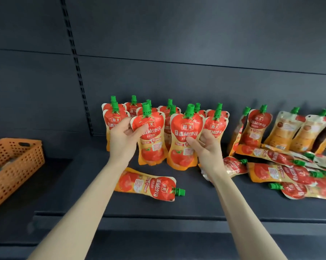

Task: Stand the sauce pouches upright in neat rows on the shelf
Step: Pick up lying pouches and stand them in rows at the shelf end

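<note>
- Standing two more pouches in front of the block looks like the step in hand. The left pouch [151,147] and the right pouch [182,158] are upright side by side on the shelf [79,184], just on the near side of the standing rows [169,111] of green-capped pouches.
- Handling, as a judgement: these are soft film pouches of sauce, light, probably slick, and limp through the waist. The wide base carries them, and the spout is the only stiff part.
- The best hold would be high on the shoulders or side seams. Squeezing the belly could keep the base from settling flat, and a careless nudge could topple the pouches behind.
- The left hand [124,136] grips the left pouch. Its fingers curl round the upper left edge, with the fingertips on the red front below the cap.
- The right hand [205,147] pinches the right pouch. The thumb presses on the front at mid-height and the other fingers curl at the right edge, partly hidden behind it.
- Neither of the hands is spread, and each holds one pouch.
- Not yet stood up: a flat pouch [147,184] lies near the shelf's front edge with its cap pointing right. A loose heap [289,175] lies to the right, and several leaning pouches [256,128] rest toward the back wall beyond it.
- An orange basket [13,162] sits well apart at the left.
</note>
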